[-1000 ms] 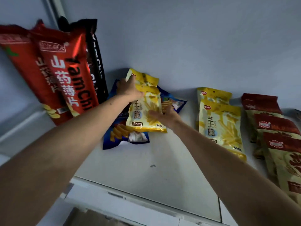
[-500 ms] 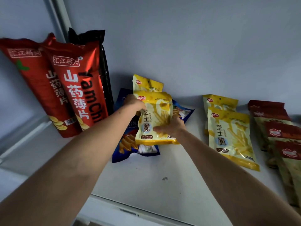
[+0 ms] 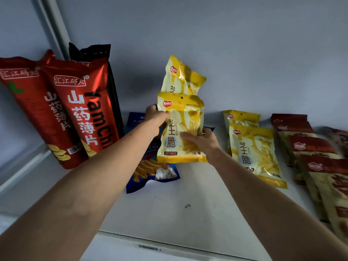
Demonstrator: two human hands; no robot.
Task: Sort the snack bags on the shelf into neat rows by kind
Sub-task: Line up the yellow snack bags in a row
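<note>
Above the white shelf (image 3: 169, 213), near its middle, two yellow snack bags are held upright, the front yellow bag (image 3: 181, 129) overlapping the lower part of the rear yellow bag (image 3: 183, 78). The left hand (image 3: 157, 117) pinches the front bag's left edge, fingers curled round it; the right hand (image 3: 202, 141) grips the lower right side, thumb lying across the printed face. Whether either hand also holds the rear bag cannot be told.

Under them, flat on the shelf, lies a blue bag (image 3: 150, 172); a blue corner showing to the right may be a second one. At the far left, two tall red bags (image 3: 81, 113) lean against the wall with one black bag (image 3: 94, 53) behind them. To the right, two more yellow bags (image 3: 256, 151) lie overlapped in a row running near to far. At the right edge, at least four dark red bags (image 3: 310, 146) lie overlapped in another row.
</note>
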